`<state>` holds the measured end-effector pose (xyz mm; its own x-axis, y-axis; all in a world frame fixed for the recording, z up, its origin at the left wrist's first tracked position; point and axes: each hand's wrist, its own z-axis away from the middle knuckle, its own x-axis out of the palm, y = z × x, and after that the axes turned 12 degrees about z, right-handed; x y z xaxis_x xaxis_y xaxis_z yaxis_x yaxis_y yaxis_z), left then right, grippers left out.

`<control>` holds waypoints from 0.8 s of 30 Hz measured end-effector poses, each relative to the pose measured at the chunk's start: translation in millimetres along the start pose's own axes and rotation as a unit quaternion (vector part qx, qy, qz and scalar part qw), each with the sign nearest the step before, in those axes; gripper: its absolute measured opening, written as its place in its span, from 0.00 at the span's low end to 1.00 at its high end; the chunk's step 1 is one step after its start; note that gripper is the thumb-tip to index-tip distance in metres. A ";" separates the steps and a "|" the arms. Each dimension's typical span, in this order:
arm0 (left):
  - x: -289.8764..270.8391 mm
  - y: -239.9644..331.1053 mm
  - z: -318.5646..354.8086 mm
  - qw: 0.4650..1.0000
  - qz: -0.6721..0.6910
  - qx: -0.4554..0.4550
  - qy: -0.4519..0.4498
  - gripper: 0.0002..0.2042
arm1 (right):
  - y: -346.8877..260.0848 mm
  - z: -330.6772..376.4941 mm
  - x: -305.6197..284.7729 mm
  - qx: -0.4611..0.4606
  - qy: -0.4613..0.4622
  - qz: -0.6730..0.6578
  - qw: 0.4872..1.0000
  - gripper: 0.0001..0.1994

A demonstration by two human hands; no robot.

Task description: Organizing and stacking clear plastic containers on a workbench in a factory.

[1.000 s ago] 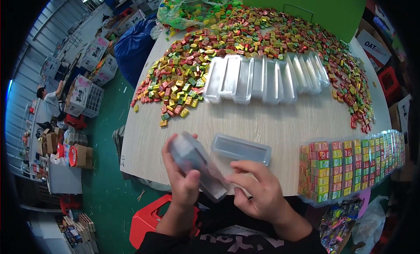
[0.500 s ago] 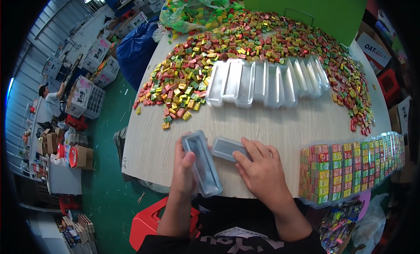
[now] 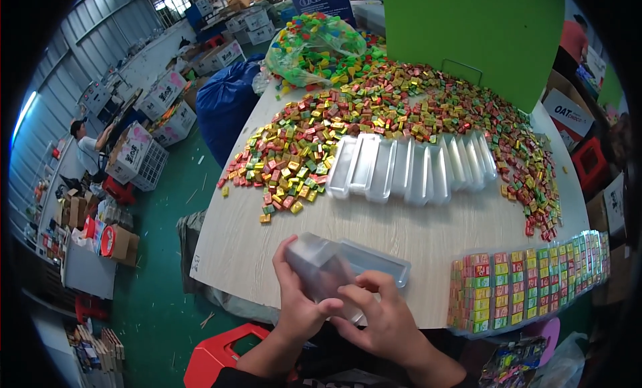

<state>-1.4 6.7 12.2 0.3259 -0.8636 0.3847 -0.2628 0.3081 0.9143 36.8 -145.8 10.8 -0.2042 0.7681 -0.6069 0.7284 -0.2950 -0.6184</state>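
Observation:
My left hand [image 3: 299, 310] is wrapped around a long clear plastic box [image 3: 319, 262], tilted and smeared by motion above the table's near edge. My right hand [image 3: 384, 319] pinches at the near right side of this same box, fingers bent. Just behind it, on the tabletop, lies another long clear plastic tray [image 3: 378, 262], partly hidden by the held one. Farther back stands a row of similar trays [image 3: 381, 168], leaning side by side. Whether the held box is one piece or two nested pieces is too blurred to tell.
A wide heap of small wrapped candies [image 3: 294, 144] covers the table's far half. Filled trays of candies [image 3: 508, 284] stand in a row at right. Behind are a bag of coloured plastic pieces [image 3: 317, 50] and a green panel [image 3: 468, 40]. A red stool [image 3: 217, 358] sits below.
The left hand has turned and raised its box, and the right hand has shifted from the second tray to the held one. That tray now lies released on the table. The view has tilted up.

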 end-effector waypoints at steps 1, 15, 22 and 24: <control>1.4 0.7 -1.6 1.000 -0.001 -0.005 -0.003 0.60 | 1.2 -2.3 -1.6 0.001 -0.006 -0.010 1.000 0.27; -1.3 1.0 -3.7 0.997 -0.006 -0.008 -0.079 0.51 | 13.8 5.8 -12.1 0.025 -0.037 -0.072 0.996 0.19; 3.0 0.6 -2.0 0.992 -0.094 0.017 -0.083 0.50 | 10.2 13.5 -1.7 0.072 -0.003 -0.098 0.993 0.19; 2.2 0.0 -2.8 0.992 -0.090 0.016 -0.083 0.50 | 13.8 15.0 -2.4 0.082 -0.004 -0.127 0.989 0.19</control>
<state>1.9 5.9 13.4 0.2170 -0.9580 0.1877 -0.2436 0.1330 0.9607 37.5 -160.3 -3.8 -0.3724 0.8252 -0.4247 0.5379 -0.1811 -0.8233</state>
